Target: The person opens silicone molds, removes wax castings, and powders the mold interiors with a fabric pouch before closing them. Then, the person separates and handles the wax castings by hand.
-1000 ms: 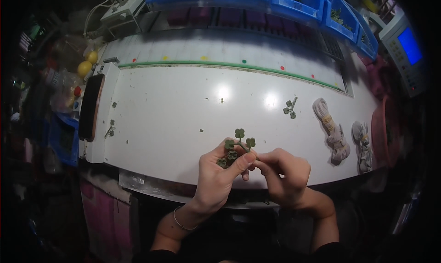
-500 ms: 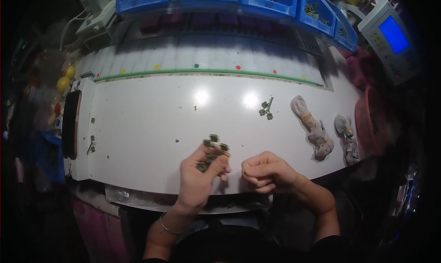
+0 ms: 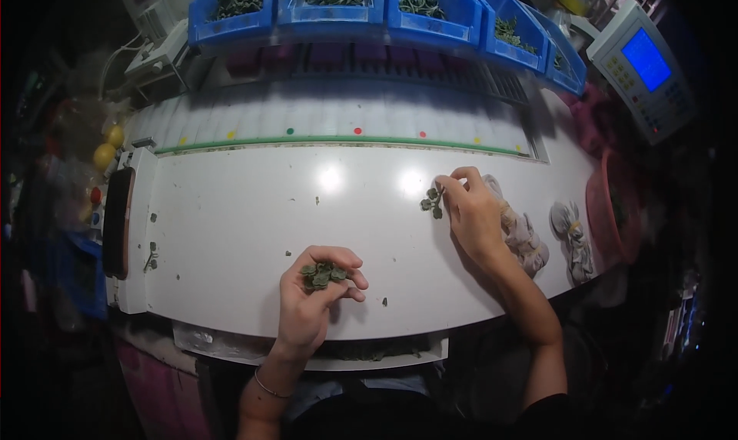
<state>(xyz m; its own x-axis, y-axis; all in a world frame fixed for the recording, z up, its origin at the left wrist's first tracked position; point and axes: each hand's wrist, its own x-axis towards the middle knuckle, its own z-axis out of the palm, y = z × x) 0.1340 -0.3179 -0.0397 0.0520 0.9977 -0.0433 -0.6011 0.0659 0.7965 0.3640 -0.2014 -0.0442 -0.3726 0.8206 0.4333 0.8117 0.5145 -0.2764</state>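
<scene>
In my left hand (image 3: 311,305) lies a bunch of small dark-green lobed pieces (image 3: 324,275), with the fingers curled round it above the near part of the white table. My right hand (image 3: 473,205) reaches to the right side of the tabletop. Its thumb and forefinger are closed on the stem end of a branched green sprig-like piece (image 3: 432,205), whose lobed tips point down and left. Whether that piece is lifted off the surface I cannot tell. Partly under my right forearm lies a pale cloth bundle (image 3: 526,244) tied with a band.
A second tied bundle (image 3: 573,240) and a pink basin (image 3: 607,209) stand at the right. Blue bins (image 3: 330,23) with green pieces line the back, above a segmented white conveyor (image 3: 323,117). A phone (image 3: 118,223) sits at the left edge. Green scraps (image 3: 151,257) dot the table (image 3: 231,225).
My right hand has gone forward and right from beside my left hand and taken hold of the sprig-like piece. The left hand has drawn slightly left. The conveyor's coloured dots have shifted left.
</scene>
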